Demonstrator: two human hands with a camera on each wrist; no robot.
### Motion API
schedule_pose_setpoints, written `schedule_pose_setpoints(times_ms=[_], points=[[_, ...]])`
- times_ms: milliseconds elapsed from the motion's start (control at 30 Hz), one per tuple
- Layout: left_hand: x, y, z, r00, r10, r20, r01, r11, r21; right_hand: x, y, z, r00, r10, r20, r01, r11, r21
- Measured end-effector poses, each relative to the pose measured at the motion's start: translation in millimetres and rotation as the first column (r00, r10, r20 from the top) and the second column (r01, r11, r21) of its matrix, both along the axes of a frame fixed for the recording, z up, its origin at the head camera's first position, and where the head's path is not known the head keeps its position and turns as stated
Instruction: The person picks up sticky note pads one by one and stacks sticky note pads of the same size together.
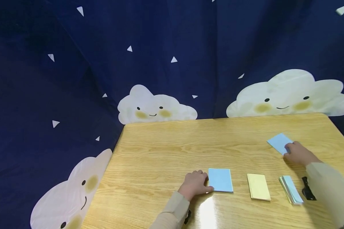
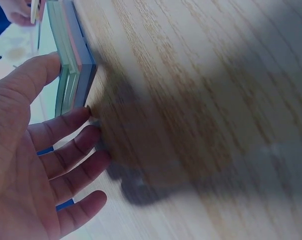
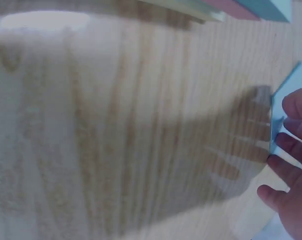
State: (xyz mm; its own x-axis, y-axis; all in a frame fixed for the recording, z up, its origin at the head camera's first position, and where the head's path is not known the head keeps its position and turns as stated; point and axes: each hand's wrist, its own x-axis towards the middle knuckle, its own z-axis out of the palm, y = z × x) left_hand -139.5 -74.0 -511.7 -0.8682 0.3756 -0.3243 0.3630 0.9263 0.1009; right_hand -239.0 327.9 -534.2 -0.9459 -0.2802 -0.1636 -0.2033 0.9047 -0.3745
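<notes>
My left hand (image 1: 195, 183) rests beside a square stack of sticky note pads (image 1: 220, 180), blue on top. In the left wrist view the stack (image 2: 73, 55) shows green, pink and blue layers; the thumb touches it near a corner and the index fingertip lies at its side, the other fingers loosely bent. At the back right my right hand (image 1: 298, 153) pinches the near corner of a thin blue sticky note pad (image 1: 278, 142). That blue pad (image 3: 276, 125) appears between thumb and fingers in the right wrist view, low over the table.
A yellow note pad (image 1: 259, 187) lies right of the stack. Further right is a narrow stack of coloured strips (image 1: 291, 190), with a black object (image 1: 308, 190) near the right sleeve. The wooden table (image 1: 160, 143) meets a dark blue curtain (image 1: 172, 31) with clouds.
</notes>
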Motion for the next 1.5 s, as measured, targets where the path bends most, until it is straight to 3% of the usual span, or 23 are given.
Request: schedule_pose_setpoints(times_ms=[267, 467, 833, 1100, 1300, 1500], points=[[-2.1, -1, -1.7, 1.000, 0.004, 0.014, -0.003, 1.000, -0.004, 15.2, -2, -5.9, 0.998, 0.018, -0.062, -0.025, 0.993, -0.119], [-1.6, -1, -3.9, 1.000, 0.001, 0.011, -0.001, 1.000, 0.000, 13.4, 3, -7.1, 0.994, 0.054, -0.097, -0.062, 0.995, -0.082], [-1.1, -2, -4.7, 1.000, -0.009, 0.002, 0.009, 1.000, -0.003, 3.2, 1, -7.8, 0.999, 0.042, 0.024, -0.041, 0.998, -0.054], [-1.7, -1, -2.0, 1.000, 0.010, 0.010, -0.010, 1.000, 0.005, -3.9, -4, -0.7, 1.000, 0.002, 0.028, -0.004, 0.996, 0.085], [-2.1, -1, -0.9, 1.000, 0.016, 0.015, -0.016, 1.000, 0.011, -4.5, -7, 3.3, 0.999, 0.033, 0.024, -0.037, 0.986, 0.163], [-2.2, -2, -2.3, 1.000, 0.012, 0.006, -0.012, 1.000, 0.003, -1.7, -10, 3.5, 0.995, 0.092, -0.038, -0.082, 0.971, 0.223]])
